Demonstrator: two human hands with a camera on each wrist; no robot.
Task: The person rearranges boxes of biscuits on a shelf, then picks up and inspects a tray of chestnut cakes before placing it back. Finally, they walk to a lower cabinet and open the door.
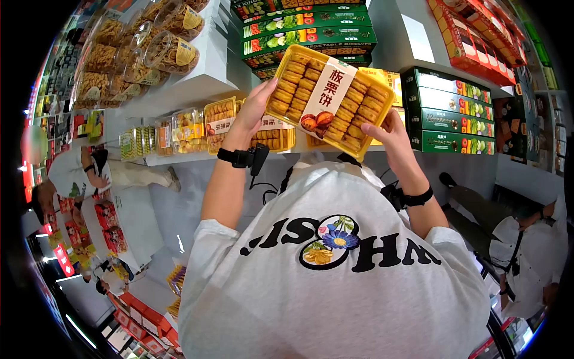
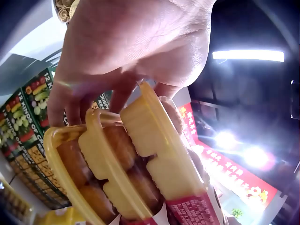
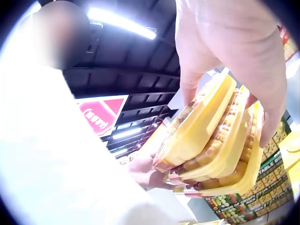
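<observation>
Three yellow plastic trays of round biscuits (image 1: 366,100), stacked one on another, are held between both hands in front of the chest. The top tray has a clear lid and a white paper band (image 1: 323,90) with Chinese writing and a chestnut picture. My left hand (image 1: 256,109) grips the stack by its left end, and in the left wrist view its fingers (image 2: 72,110) go behind the trays. At the other end, my right hand (image 1: 394,136) holds the stack with the thumb at the top tray's edge. From the right wrist, the three stacked trays (image 3: 220,136) show side-on.
Similar biscuit packs (image 1: 221,119) line the shelf to the left, below round tubs of snacks (image 1: 173,54). Green vegetable-biscuit boxes (image 1: 308,39) are stacked behind the trays, with more green boxes (image 1: 448,113) at the right. Other people (image 1: 526,251) stand at both sides.
</observation>
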